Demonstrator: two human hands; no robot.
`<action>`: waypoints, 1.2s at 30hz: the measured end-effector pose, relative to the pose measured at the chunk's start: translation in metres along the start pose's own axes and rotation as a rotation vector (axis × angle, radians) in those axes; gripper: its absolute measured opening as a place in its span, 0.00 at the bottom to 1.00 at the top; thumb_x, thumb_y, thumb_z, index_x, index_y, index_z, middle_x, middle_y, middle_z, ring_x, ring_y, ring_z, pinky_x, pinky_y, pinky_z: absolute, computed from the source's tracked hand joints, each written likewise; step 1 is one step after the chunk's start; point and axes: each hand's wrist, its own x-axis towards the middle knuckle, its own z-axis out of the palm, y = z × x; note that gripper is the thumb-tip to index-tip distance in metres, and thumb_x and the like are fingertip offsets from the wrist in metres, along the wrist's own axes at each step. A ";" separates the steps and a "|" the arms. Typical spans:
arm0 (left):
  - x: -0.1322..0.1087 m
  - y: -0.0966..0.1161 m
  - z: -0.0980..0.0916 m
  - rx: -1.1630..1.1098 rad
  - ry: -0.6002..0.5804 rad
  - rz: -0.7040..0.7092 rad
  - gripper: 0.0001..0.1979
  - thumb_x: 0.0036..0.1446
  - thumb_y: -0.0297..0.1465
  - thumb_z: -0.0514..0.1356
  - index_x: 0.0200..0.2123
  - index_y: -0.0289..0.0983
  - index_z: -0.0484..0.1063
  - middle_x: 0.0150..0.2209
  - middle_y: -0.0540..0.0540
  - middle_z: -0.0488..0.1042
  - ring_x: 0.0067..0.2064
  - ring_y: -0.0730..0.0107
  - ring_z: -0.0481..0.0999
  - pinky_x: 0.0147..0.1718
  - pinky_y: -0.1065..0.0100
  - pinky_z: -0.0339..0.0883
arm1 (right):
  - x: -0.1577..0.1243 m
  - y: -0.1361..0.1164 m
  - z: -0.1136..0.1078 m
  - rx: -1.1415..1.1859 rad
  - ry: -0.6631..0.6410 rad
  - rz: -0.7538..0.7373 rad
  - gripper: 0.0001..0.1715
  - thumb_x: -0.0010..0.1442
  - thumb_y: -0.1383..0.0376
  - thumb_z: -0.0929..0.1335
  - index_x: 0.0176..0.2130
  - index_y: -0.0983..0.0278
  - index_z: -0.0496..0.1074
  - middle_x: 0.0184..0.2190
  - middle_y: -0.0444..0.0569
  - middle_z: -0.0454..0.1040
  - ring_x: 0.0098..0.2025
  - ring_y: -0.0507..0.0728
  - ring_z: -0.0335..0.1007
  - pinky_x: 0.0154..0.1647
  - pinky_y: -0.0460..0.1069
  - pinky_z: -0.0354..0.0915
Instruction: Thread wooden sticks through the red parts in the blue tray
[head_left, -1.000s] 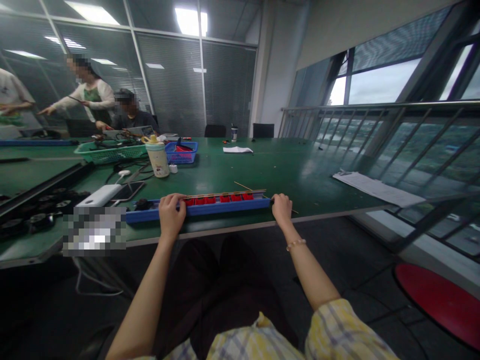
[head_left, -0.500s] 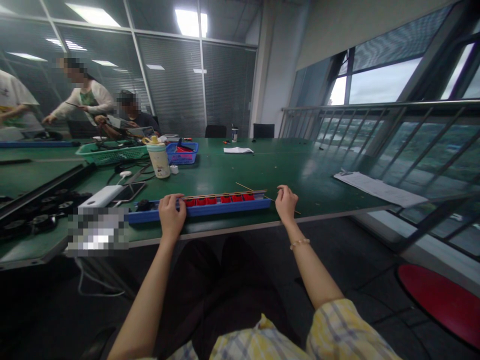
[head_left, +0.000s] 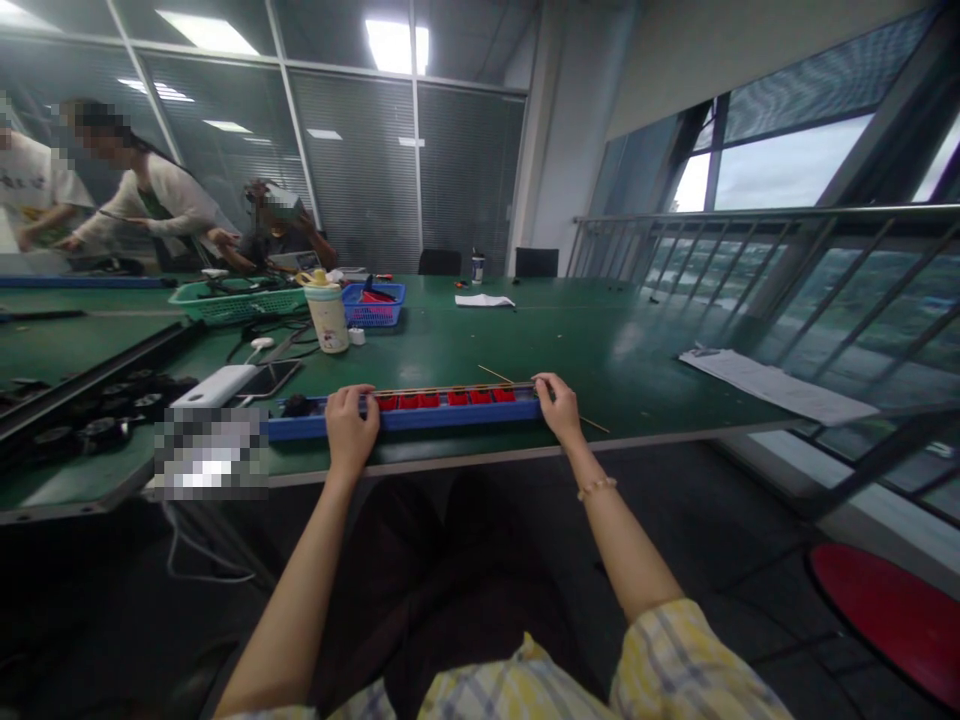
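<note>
Steadying blue fixture [head_left: 450, 420] w/ red parts [head_left: 465, 397] on worktop [head_left: 600, 370]: L hand [head_left: 350, 430] & R hand [head_left: 559, 408] curled shut on its ends; thin stick [head_left: 592, 425] held? Can't tell.

Blue plastic tray [head_left: 450, 419], row of red blocks [head_left: 458, 398]

Tall windows [head_left: 787, 165] behind a steel railing [head_left: 757, 212] (grey daylight outside), blind-lined glass partition [head_left: 352, 170], red stool [head_left: 885, 625]
</note>
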 end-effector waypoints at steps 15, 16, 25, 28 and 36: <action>0.000 0.005 -0.002 -0.061 -0.078 0.035 0.10 0.61 0.33 0.53 0.40 0.40 0.72 0.41 0.44 0.76 0.48 0.56 0.70 0.53 0.55 0.60 | -0.001 0.002 -0.002 0.011 0.094 0.065 0.21 0.68 0.56 0.58 0.43 0.64 0.74 0.41 0.55 0.75 0.43 0.58 0.70 0.41 0.51 0.65; 0.000 0.005 -0.003 -0.063 -0.077 0.036 0.10 0.61 0.33 0.53 0.40 0.40 0.72 0.41 0.44 0.76 0.48 0.56 0.70 0.53 0.55 0.61 | -0.001 0.002 -0.002 0.006 0.104 0.062 0.21 0.67 0.55 0.58 0.43 0.65 0.74 0.41 0.55 0.75 0.42 0.58 0.70 0.41 0.51 0.65; 0.000 0.005 -0.003 -0.077 -0.080 0.033 0.10 0.61 0.34 0.53 0.40 0.39 0.72 0.41 0.44 0.76 0.48 0.56 0.70 0.53 0.55 0.61 | -0.002 -0.002 -0.004 -0.011 0.107 0.065 0.20 0.66 0.53 0.62 0.43 0.64 0.75 0.39 0.53 0.72 0.40 0.57 0.68 0.41 0.51 0.65; -0.001 0.005 -0.003 -0.068 -0.078 0.029 0.10 0.61 0.34 0.53 0.40 0.39 0.72 0.41 0.44 0.76 0.49 0.56 0.70 0.54 0.55 0.61 | -0.002 -0.004 -0.005 -0.028 0.083 0.040 0.20 0.66 0.54 0.62 0.46 0.61 0.77 0.39 0.51 0.70 0.40 0.57 0.66 0.44 0.52 0.65; -0.001 0.004 -0.002 -0.070 -0.091 0.029 0.10 0.60 0.33 0.53 0.41 0.40 0.72 0.42 0.44 0.76 0.49 0.56 0.70 0.54 0.55 0.61 | -0.004 -0.010 -0.003 -0.089 0.076 0.018 0.19 0.65 0.54 0.64 0.47 0.58 0.78 0.40 0.49 0.63 0.45 0.58 0.63 0.51 0.54 0.63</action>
